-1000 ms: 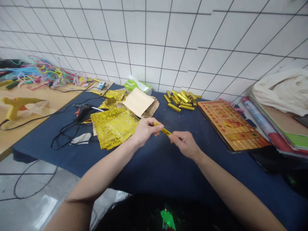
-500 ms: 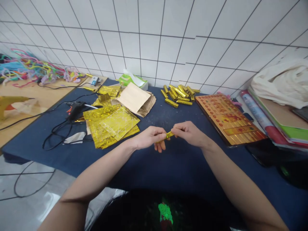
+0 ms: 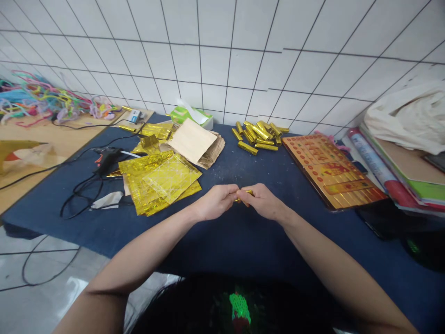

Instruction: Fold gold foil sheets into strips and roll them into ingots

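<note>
A small roll of gold foil paper [image 3: 249,192] is pinched between my two hands over the dark blue cloth [image 3: 222,241]. My left hand [image 3: 217,202] has its fingers closed on the roll's left end. Closed around the other end, my right hand [image 3: 263,201] touches the left one at the fingertips. Most of the roll is hidden by the fingers. Left of my hands lies a stack of gold foil sheets [image 3: 163,181]. Several finished-looking gold rolls [image 3: 259,134] are heaped near the wall.
Brown paper squares [image 3: 193,140] lie before a green tissue pack [image 3: 189,113]. A black glue gun [image 3: 106,160] with a looped cable rests at left; a yellow glue gun [image 3: 17,150] is on the wooden table. An orange-gold printed pack [image 3: 333,171] lies right, beside stacked folders [image 3: 406,171].
My hands have drawn together around the gold roll, the right one shifting left and turning. The fingers now cover more of the roll.
</note>
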